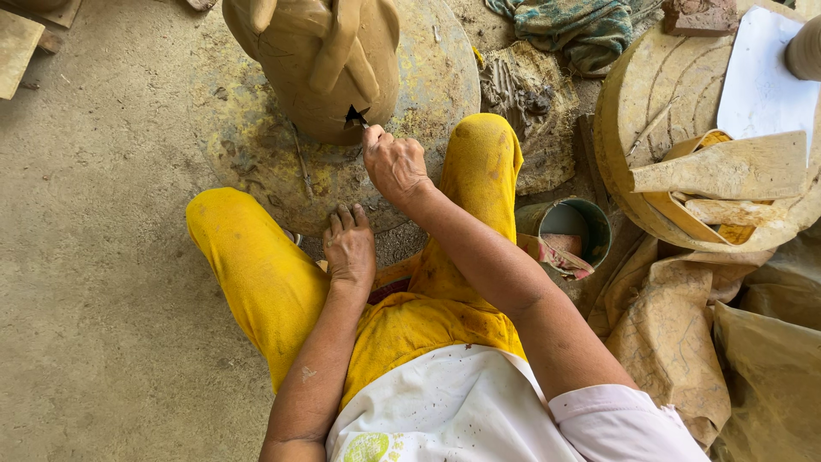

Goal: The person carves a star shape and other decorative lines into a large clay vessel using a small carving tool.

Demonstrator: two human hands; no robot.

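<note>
Upper centre of the frame, my right hand [395, 162] pinches a small blade [361, 125] against the clay pot [321, 68] — nearer than my left hand [349, 248], flat on the wheel [256, 145].

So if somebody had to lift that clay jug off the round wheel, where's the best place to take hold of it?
Probably low on the body of the clay jug, both palms from opposite sides. The right hand is cutting a star-shaped hole in its wall, so the clay looks soft; the applied handle could tear off. The left hand rests on the wheel edge.
</note>
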